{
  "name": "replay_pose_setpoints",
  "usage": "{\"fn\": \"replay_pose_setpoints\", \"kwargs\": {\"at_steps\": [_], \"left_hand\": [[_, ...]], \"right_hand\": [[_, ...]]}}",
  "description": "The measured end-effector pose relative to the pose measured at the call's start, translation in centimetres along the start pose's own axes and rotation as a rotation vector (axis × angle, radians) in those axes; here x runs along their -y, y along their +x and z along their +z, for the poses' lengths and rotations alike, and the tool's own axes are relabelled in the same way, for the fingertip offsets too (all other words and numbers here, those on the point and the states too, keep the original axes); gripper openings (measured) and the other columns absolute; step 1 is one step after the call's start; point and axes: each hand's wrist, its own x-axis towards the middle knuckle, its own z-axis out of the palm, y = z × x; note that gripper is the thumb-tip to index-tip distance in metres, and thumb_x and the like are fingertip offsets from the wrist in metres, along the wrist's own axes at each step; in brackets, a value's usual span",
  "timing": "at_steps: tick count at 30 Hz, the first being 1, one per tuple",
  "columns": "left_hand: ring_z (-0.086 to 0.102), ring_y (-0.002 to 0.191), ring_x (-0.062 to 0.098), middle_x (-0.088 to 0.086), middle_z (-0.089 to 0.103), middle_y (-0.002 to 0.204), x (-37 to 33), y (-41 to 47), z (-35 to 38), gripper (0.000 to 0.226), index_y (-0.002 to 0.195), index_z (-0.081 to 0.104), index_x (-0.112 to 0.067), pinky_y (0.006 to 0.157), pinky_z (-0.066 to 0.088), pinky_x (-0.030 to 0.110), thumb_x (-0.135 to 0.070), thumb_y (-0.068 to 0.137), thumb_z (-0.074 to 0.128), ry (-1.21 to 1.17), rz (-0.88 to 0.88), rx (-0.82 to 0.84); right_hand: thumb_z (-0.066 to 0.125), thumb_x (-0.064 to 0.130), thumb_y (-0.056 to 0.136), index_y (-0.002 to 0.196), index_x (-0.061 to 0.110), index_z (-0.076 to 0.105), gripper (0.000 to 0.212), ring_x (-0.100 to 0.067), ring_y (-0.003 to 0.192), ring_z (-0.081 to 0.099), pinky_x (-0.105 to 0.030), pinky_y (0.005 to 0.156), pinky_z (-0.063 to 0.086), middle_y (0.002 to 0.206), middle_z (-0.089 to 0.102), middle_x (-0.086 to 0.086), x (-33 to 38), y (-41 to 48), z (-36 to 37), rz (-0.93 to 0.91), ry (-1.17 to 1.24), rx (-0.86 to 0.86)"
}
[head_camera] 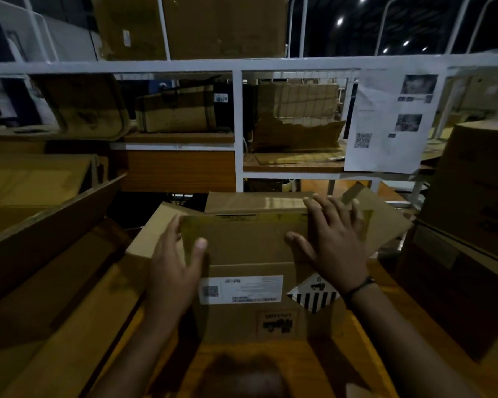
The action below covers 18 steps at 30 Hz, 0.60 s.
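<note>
On the orange wooden table (334, 369) below a white shelf rack (237, 110) stands the cardboard box (247, 245), the left hand (174, 262) resting straight-fingered against its left flap edge and the right hand (337, 239) spread flat on its top.

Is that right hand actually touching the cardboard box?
Touching. The head view shows the right hand pressed flat, fingers spread, on the top flaps of the cardboard box.

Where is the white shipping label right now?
In the head view the white label sits on the cardboard box, just left of the striped diamond sticker and beside the left hand.
</note>
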Motion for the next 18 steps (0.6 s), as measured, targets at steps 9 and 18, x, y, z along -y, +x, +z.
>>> {"fn": "replay_pose_setpoints", "kwargs": {"at_steps": [9, 18], "left_hand": [[-0.005, 0.155, 0.036, 0.001, -0.017, 0.17, 5.7, -6.0, 4.7, 0.11, 0.158, 0.0, -0.056, 0.115, 0.029, 0.064, -0.049, 0.081, 0.079, 0.469, 0.042, 0.243], [0.026, 0.14, 0.042, 0.015, 0.015, 0.16, 6.7, -7.2, 4.9, 0.11, 0.151, 0.041, -0.049, 0.103, 0.044, 0.056, -0.025, 0.06, 0.098, 0.224, 0.041, 0.074]], "right_hand": [[0.012, 0.07, 0.101, 0.157, 0.025, 0.037, 0.076, -0.037, 0.154, 0.017, -0.065, 0.119, 0.019, 0.167, 0.023, -0.014, 1.8, -5.4, 5.1, 0.152, 0.09, 0.273], [0.056, 0.066, 0.086, 0.154, 0.036, 0.038, 0.077, -0.046, 0.148, 0.024, -0.067, 0.113, 0.028, 0.163, 0.023, -0.02, 0.2, -11.1, 5.1, 0.407, 0.143, 0.051]]}}
